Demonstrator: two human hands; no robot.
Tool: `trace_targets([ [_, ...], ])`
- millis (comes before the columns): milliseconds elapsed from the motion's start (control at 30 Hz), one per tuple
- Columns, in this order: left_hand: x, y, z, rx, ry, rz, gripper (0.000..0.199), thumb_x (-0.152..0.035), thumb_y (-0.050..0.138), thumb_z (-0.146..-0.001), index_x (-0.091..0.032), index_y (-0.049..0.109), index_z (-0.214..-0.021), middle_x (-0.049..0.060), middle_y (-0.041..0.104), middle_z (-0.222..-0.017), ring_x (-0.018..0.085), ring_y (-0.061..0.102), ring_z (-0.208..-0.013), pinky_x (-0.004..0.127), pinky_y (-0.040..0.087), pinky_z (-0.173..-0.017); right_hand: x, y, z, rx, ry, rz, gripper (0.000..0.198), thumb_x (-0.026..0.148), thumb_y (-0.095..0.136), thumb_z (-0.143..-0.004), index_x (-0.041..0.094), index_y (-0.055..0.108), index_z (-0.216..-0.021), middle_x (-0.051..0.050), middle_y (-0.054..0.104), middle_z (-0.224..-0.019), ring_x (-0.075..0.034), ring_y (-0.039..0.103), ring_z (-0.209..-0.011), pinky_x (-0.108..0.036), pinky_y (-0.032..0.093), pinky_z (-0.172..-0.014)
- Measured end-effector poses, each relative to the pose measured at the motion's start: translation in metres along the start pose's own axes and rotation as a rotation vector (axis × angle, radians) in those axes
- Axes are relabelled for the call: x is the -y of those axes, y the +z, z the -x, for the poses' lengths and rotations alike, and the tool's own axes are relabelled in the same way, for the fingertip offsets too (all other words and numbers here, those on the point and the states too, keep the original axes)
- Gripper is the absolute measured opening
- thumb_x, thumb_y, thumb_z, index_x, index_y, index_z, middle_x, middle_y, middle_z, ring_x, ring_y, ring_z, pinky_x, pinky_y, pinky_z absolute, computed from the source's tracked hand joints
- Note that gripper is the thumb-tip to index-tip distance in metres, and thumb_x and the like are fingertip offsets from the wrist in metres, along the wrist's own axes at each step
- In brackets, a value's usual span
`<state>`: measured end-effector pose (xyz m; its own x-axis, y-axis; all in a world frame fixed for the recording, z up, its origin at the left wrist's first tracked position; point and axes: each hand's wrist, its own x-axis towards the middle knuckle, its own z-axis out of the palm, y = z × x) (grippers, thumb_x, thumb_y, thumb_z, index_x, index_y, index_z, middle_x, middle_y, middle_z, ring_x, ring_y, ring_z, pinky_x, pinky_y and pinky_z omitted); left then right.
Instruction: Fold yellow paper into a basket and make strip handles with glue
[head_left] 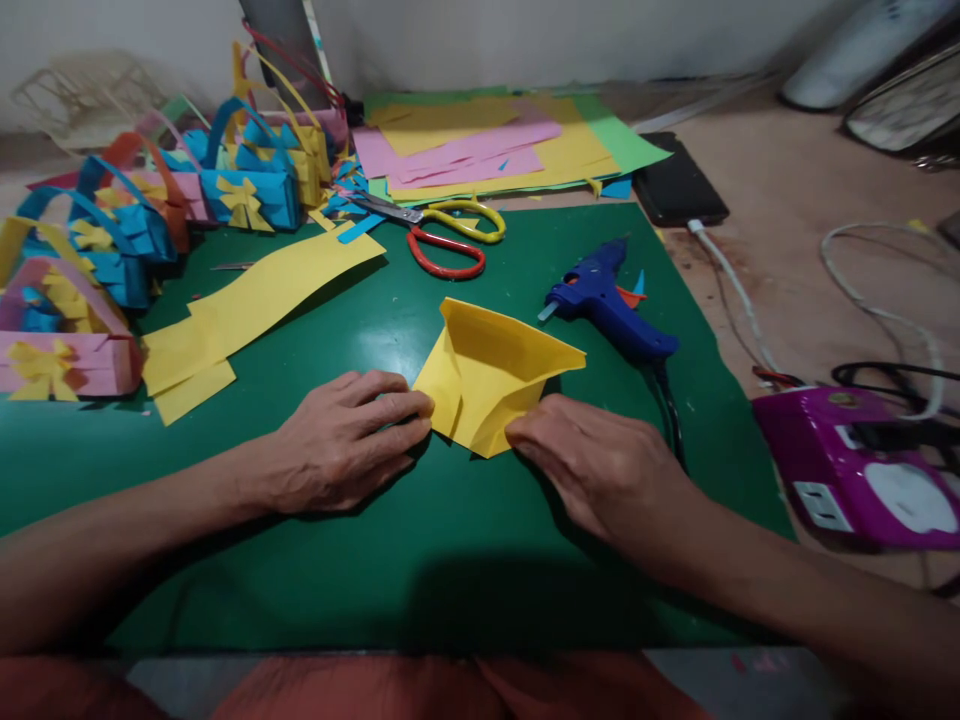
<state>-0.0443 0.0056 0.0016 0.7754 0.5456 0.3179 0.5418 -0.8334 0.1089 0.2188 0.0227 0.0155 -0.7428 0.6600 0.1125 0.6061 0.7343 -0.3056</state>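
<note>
And here on the green surface (pixel 315 575), the folded yellow paper (pixel 489 385) is being pinched narrowly from both sides, at two o'clock from the left hand (pixel 351 440), ten from the equally near right hand (pixel 592 455), its long axis being angled ten-to-four!

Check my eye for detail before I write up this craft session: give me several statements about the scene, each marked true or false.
1. The left hand and right hand both touch the folded yellow paper. True.
2. The scissors have one red handle and one yellow. True.
3. The right hand holds the scissors. False: they lie beyond the folded yellow paper, in neither hand.
4. The blue glue gun lies on the green mat. True.
5. The phone has no cable attached. False: a white cable is plugged into it.
</note>
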Motion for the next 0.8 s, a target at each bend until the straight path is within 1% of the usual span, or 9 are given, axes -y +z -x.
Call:
trace_targets([
  [100, -0.006, 0.002, -0.004, -0.053, 0.066, -0.036, 0.026, -0.022, 0.055, -0.084, -0.013, 0.052, -0.109, 0.013, 0.062, -0.11, 0.025, 0.054, -0.104, 0.036, 0.045, -0.079, 0.0, -0.003, -0.006, 0.046, 0.082, -0.07, 0.024, 0.015, 0.039, -0.089, 0.016, 0.062, -0.083, -0.006, 0.06, -0.074, -0.015, 0.054, -0.068, -0.026, 0.037, -0.06],
  [167, -0.012, 0.005, -0.009, -0.076, 0.118, -0.07, 0.025, -0.025, 0.055, -0.085, -0.016, 0.053, -0.108, 0.011, 0.061, -0.109, 0.024, 0.054, -0.102, 0.035, 0.044, -0.077, 0.0, -0.005, -0.008, 0.076, 0.11, -0.085, 0.024, 0.015, 0.04, -0.088, 0.016, 0.063, -0.081, -0.005, 0.06, -0.073, -0.014, 0.054, -0.068, -0.025, 0.036, -0.06],
  [233, -0.017, 0.007, -0.015, -0.066, 0.145, -0.098, 0.028, -0.029, 0.054, -0.086, -0.019, 0.052, -0.112, 0.01, 0.059, -0.109, 0.024, 0.053, -0.099, 0.035, 0.043, -0.075, 0.001, -0.007, -0.011, 0.104, 0.136, -0.091, 0.024, 0.015, 0.041, -0.087, 0.015, 0.064, -0.081, -0.005, 0.06, -0.073, -0.014, 0.055, -0.069, -0.025, 0.036, -0.061],
  [333, -0.023, 0.01, -0.022, 0.008, 0.073, -0.111, 0.034, -0.038, 0.051, -0.087, -0.021, 0.052, -0.116, 0.012, 0.056, -0.11, 0.025, 0.052, -0.097, 0.038, 0.043, -0.075, 0.002, -0.01, -0.015, 0.142, 0.184, -0.116, 0.021, 0.016, 0.043, -0.086, 0.016, 0.064, -0.082, -0.005, 0.063, -0.077, -0.015, 0.056, -0.072, -0.026, 0.035, -0.062],
  [400, -0.025, 0.01, -0.024, 0.045, 0.029, -0.11, 0.035, -0.041, 0.049, -0.087, -0.02, 0.054, -0.114, 0.012, 0.055, -0.109, 0.026, 0.051, -0.095, 0.039, 0.042, -0.075, 0.002, -0.013, -0.018, 0.182, 0.226, -0.156, 0.019, 0.018, 0.045, -0.086, 0.017, 0.063, -0.08, -0.004, 0.064, -0.074, -0.014, 0.055, -0.069, -0.025, 0.033, -0.06],
  [500, -0.028, 0.01, -0.025, 0.043, 0.026, -0.12, 0.035, -0.042, 0.048, -0.088, -0.019, 0.056, -0.113, 0.012, 0.055, -0.109, 0.026, 0.049, -0.096, 0.039, 0.042, -0.077, 0.002, -0.015, -0.025, 0.24, 0.267, -0.246, 0.019, 0.02, 0.046, -0.084, 0.017, 0.058, -0.069, 0.0, 0.058, -0.064, -0.01, 0.048, -0.059, -0.024, 0.029, -0.055],
  [600, -0.03, 0.009, -0.024, 0.034, 0.043, -0.146, 0.038, -0.045, 0.047, -0.088, -0.017, 0.058, -0.11, 0.011, 0.055, -0.11, 0.026, 0.047, -0.099, 0.039, 0.041, -0.079, -0.001, -0.014, -0.03, 0.283, 0.283, -0.333, 0.022, 0.022, 0.047, -0.082, 0.017, 0.052, -0.061, 0.003, 0.051, -0.055, -0.008, 0.042, -0.053, -0.024, 0.025, -0.051],
  [733, -0.033, 0.01, -0.024, 0.022, 0.033, -0.195, 0.041, -0.05, 0.046, -0.087, -0.017, 0.059, -0.108, 0.011, 0.054, -0.111, 0.027, 0.046, -0.102, 0.038, 0.041, -0.079, -0.004, -0.011, -0.035, 0.337, 0.324, -0.429, 0.021, 0.026, 0.049, -0.078, 0.017, 0.052, -0.059, 0.005, 0.047, -0.052, -0.007, 0.04, -0.05, -0.023, 0.025, -0.049],
  [800, -0.034, 0.011, -0.024, 0.038, 0.027, -0.196, 0.043, -0.05, 0.045, -0.087, -0.017, 0.058, -0.111, 0.012, 0.054, -0.111, 0.027, 0.046, -0.1, 0.038, 0.041, -0.078, -0.004, -0.01, -0.036, 0.346, 0.335, -0.431, 0.022, 0.026, 0.049, -0.077, 0.017, 0.05, -0.058, 0.005, 0.046, -0.051, -0.007, 0.039, -0.05, -0.023, 0.025, -0.048],
])
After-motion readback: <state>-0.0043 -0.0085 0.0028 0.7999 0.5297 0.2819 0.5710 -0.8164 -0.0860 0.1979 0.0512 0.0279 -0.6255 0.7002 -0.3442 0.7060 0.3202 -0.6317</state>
